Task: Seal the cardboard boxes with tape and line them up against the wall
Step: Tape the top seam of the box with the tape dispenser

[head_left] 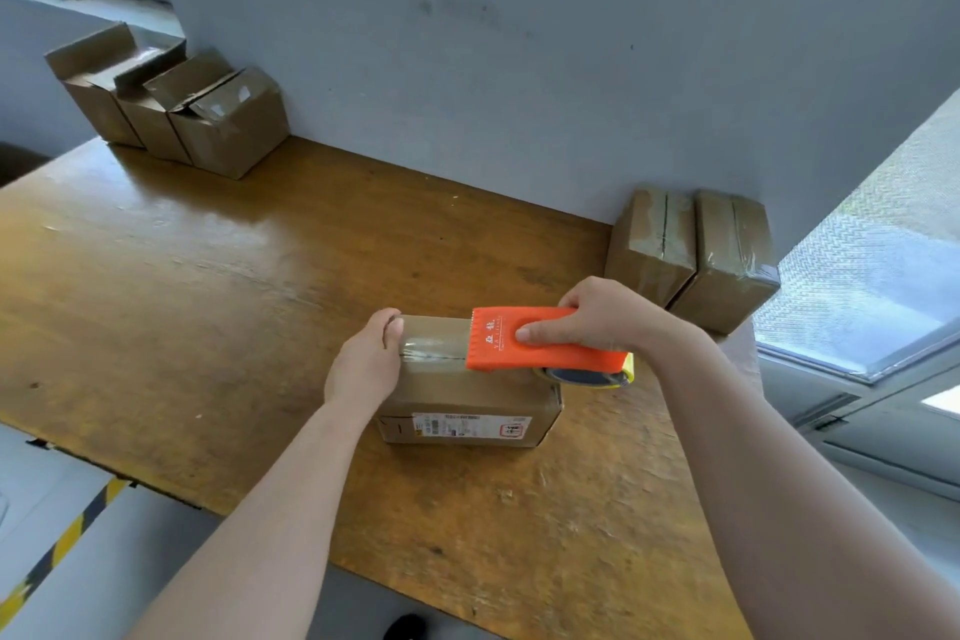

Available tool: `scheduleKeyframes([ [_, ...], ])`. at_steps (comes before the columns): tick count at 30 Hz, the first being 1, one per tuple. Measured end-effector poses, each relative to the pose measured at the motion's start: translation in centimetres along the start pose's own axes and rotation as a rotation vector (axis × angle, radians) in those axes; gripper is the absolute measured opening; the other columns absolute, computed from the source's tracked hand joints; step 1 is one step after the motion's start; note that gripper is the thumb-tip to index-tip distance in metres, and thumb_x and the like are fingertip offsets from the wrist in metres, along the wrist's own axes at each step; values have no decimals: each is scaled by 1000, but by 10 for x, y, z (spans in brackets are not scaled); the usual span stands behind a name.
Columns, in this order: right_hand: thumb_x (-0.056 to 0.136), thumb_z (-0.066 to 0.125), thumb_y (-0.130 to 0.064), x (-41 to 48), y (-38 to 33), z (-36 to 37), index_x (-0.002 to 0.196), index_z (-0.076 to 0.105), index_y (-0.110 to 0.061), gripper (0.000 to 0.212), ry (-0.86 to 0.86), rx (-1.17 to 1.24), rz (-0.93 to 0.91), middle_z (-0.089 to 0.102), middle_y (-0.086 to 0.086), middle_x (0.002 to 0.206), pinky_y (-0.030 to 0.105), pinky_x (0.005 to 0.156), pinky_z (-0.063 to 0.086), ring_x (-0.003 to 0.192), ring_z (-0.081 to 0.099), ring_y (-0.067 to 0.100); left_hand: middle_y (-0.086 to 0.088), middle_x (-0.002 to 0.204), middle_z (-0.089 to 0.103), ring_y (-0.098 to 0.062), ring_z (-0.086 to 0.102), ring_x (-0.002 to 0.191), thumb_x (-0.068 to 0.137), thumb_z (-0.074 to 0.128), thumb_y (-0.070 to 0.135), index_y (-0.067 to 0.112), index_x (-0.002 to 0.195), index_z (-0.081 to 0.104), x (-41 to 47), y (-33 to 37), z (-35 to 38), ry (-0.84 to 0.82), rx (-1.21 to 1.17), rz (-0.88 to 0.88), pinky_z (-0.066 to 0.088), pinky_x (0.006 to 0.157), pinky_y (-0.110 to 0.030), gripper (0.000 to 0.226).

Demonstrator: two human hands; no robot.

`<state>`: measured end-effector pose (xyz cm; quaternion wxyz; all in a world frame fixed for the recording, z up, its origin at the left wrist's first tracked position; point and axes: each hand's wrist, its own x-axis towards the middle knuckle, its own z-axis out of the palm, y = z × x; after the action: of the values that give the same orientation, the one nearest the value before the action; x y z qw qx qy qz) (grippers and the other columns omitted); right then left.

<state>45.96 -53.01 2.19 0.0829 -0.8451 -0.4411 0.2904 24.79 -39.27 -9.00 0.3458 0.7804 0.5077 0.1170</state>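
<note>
Tape goes down along the top seam of a cardboard box (467,395) at the centre of the frame, on a worn wooden table (208,276). We see the left hand (366,364) pressed against the box's left end, fingers together and curled over the edge, thumb pinning the start of the clear tape (431,340). The right hand (597,322) is wrapped around an orange tape dispenser (540,340), index finger laid flat along its side, with the roll (587,376) showing beneath it near the box's right edge.

Two sealed boxes (691,255) stand side by side against the grey wall (519,68) at the right of the frame. Three more boxes (171,104) sit at the upper left, at least two with flaps open, by our reading awaiting their turn.

To finish this strip well, we judge the left thumb should keep the tape end pinned while the dispenser travels straight along the seam, low and under steady tension, so no wrinkles form. We would carry the tape over the right edge and partway down the side before tearing it on the toothed blade, then rub the strip flat over both flaps. The box could skid on the smooth tabletop if the left hand lets go early.
</note>
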Motion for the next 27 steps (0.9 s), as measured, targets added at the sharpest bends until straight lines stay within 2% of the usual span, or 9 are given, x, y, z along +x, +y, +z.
scheduleKeyframes([
  [2, 68, 62, -80, -1, 10, -3, 90, 65, -22, 61, -21, -14, -23, 62, -8, 86, 28, 69, 47, 86, 62, 15, -9, 127, 60, -28, 56, 110, 105, 21, 41, 25, 137, 45, 1, -1, -2, 10, 60, -8, 46, 82, -38, 42],
  [7, 68, 64, -79, -19, 74, -23, 74, 63, -22, 57, 18, -60, 12, 63, -5, 80, 28, 64, 46, 79, 62, 14, -8, 130, 58, -29, 54, 109, 105, 21, 43, 30, 134, 46, 5, -1, -1, 28, 103, -80, 47, 85, -41, 40],
  [11, 71, 63, -78, -14, 89, -23, 79, 64, -24, 55, 10, -33, -37, 65, -6, 84, 25, 62, 45, 79, 63, 13, -9, 131, 57, -30, 54, 113, 105, 23, 40, 28, 134, 48, 1, 9, 7, 86, 140, -92, 43, 82, -39, 40],
  [14, 71, 62, -77, -8, 97, -19, 84, 66, -23, 56, -3, -12, -64, 65, -6, 86, 24, 62, 45, 79, 63, 12, -10, 135, 56, -32, 52, 118, 105, 25, 40, 27, 136, 48, 0, 10, 5, 98, 144, -101, 43, 87, -40, 41],
  [18, 70, 64, -78, -3, 113, -12, 87, 68, -23, 57, -32, 40, -61, 67, -6, 88, 27, 66, 49, 82, 64, 13, -6, 138, 53, -30, 50, 122, 105, 26, 41, 28, 137, 48, 0, 10, 5, 91, 131, -106, 43, 91, -41, 41],
  [22, 72, 65, -74, 0, 121, -10, 99, 70, -22, 59, -68, 98, -32, 67, -7, 94, 25, 67, 49, 85, 63, 12, -4, 138, 54, -28, 50, 121, 105, 28, 41, 29, 136, 49, 3, 4, 5, 88, 100, -102, 43, 93, -41, 40],
  [27, 71, 67, -71, 2, 127, -11, 98, 71, -21, 57, -96, 138, -25, 68, -6, 93, 25, 66, 47, 85, 63, 11, -3, 137, 55, -28, 50, 122, 105, 29, 40, 28, 135, 50, 2, 3, 5, 85, 96, -91, 42, 91, -38, 39],
])
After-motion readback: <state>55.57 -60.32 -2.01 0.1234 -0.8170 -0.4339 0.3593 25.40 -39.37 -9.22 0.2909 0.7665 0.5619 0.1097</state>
